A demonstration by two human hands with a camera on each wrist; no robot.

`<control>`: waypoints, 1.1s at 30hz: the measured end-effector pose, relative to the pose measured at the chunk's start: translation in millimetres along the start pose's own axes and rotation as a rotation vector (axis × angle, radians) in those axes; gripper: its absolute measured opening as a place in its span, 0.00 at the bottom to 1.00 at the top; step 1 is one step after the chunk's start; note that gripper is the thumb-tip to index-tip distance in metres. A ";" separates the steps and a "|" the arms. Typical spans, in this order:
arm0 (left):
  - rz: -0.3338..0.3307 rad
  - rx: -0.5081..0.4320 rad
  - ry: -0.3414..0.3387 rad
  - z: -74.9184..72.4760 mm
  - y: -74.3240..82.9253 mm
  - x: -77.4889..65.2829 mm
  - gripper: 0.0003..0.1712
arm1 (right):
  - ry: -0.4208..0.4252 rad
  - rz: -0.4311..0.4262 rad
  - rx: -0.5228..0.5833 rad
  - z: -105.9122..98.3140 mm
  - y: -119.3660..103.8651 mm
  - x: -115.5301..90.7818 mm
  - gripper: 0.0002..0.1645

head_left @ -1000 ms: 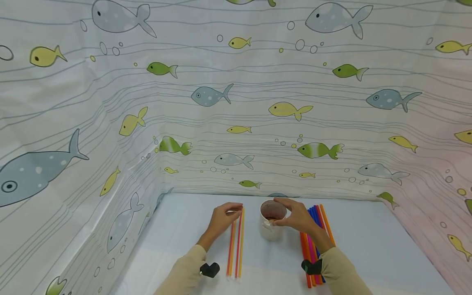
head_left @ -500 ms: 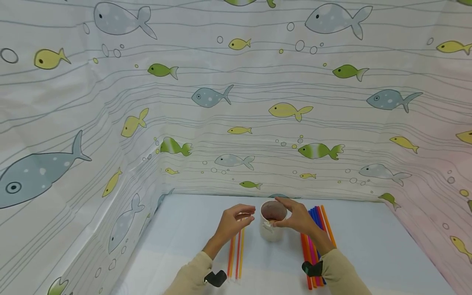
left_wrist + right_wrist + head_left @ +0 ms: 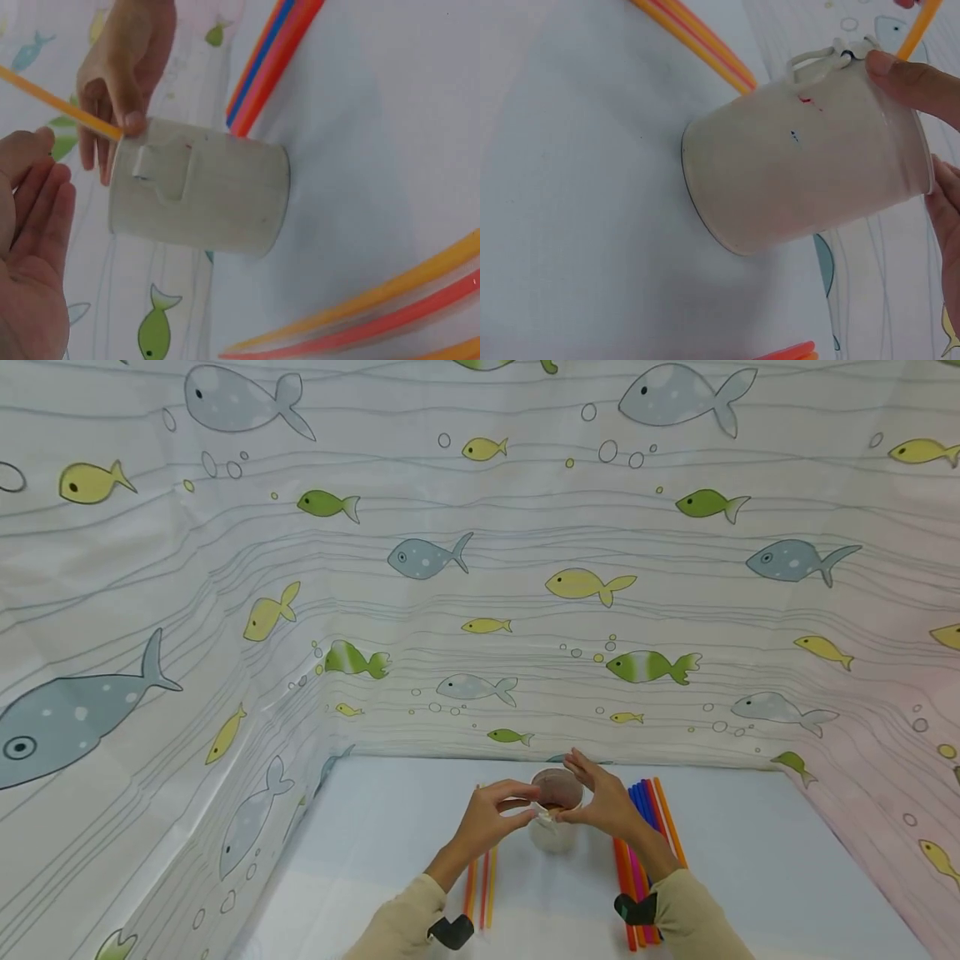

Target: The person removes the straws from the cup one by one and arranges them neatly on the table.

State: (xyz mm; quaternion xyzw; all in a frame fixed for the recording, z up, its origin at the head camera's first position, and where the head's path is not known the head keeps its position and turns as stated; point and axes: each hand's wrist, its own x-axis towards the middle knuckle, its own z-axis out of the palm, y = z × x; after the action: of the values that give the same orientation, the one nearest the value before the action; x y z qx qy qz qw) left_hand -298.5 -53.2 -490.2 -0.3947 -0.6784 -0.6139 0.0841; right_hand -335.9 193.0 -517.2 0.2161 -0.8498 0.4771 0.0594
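A white cup (image 3: 553, 837) with a small handle on its side stands on the table. My right hand (image 3: 603, 802) holds it by the rim, the thumb (image 3: 900, 75) on the near edge and the fingers across the far side. An orange straw (image 3: 60, 105) sticks out of the cup's mouth beside that thumb, in both wrist views. At the cup's left side, my left hand (image 3: 491, 818) has its thumb and fingers spread apart. In the left wrist view that hand (image 3: 34, 247) holds nothing and is apart from the cup (image 3: 225, 202).
Thin orange, red and yellow straws (image 3: 484, 889) lie side by side under the left forearm. Thicker straws (image 3: 626, 893) in orange, red, pink and blue lie under the right forearm. A fish-patterned curtain (image 3: 525, 643) encloses the white table (image 3: 750, 860).
My left hand has moved right from above the thin straws to the cup's rim. My right hand stays at the cup, its upper fingertips now a little higher.
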 end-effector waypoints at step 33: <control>0.129 0.125 0.035 21.9 -2.9 7.6 0.15 | -0.021 0.000 0.067 0.0 5.5 0.0 0.65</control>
State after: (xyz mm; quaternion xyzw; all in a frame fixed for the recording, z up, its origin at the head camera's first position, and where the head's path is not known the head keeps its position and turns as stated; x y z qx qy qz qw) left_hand -297.3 -30.0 -492.9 -0.4206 -0.6873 -0.5703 0.1597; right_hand -338.3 195.5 -521.5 0.2229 -0.8339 0.5030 0.0432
